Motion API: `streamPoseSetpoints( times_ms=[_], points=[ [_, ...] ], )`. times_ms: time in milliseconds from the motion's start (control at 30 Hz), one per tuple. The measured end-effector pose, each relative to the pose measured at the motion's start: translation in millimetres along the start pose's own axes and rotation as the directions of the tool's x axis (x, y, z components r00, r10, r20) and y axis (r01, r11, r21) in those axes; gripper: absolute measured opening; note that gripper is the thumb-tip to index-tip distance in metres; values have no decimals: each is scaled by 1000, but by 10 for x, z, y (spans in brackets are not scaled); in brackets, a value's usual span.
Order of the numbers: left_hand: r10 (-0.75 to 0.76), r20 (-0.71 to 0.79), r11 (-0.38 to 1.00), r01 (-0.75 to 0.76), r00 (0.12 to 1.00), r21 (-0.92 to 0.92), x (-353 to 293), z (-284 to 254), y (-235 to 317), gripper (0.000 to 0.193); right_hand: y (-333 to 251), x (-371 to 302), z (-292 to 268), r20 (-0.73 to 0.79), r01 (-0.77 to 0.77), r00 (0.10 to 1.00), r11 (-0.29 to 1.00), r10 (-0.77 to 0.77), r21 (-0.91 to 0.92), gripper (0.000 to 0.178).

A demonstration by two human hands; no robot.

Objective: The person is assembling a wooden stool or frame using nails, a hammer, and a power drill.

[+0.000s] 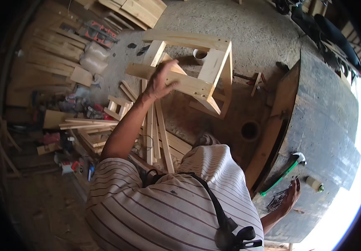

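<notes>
My left hand (160, 83) reaches forward and grips the near rail of a pale wooden frame (184, 85), its thumb and fingers over the board. The frame looks like a stool base, with two long rails, short crosspieces and legs; dark fastener spots show at its right corner. Off to the right, my right hand (290, 195) is low over a dark workbench (321, 125), beside a small pile of nails (276, 201). Its fingers are drawn together, and what they hold is too small to make out. Just beyond it lies a hammer (284, 175) with a green handle.
A small pale bottle (314, 184) lies right of the hammer. Loose wooden strips (159, 134) crowd the floor below the frame. Stacked boards (57, 52) and clutter fill the left side. Behind the frame stands a white bucket (200, 57); a motorcycle (333, 33) is at far right.
</notes>
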State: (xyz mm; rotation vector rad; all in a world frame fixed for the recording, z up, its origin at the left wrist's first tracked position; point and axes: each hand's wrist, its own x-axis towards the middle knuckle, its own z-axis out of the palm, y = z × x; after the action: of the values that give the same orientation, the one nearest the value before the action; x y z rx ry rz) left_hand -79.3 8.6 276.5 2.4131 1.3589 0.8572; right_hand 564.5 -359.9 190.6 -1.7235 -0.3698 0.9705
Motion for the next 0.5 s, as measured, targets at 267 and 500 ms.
streamPoseSetpoints(
  times_ms=[267,500],
  points=[
    [-718,1,653,673,696,348,226,-300,-1197,140,-1218,778,1518,255,137,955,987,-154,84,15],
    [-788,-3,610,780,616,140,188,-17,-1306,123,-1846,834,3110,504,351,797,934,-331,58,58]
  ],
)
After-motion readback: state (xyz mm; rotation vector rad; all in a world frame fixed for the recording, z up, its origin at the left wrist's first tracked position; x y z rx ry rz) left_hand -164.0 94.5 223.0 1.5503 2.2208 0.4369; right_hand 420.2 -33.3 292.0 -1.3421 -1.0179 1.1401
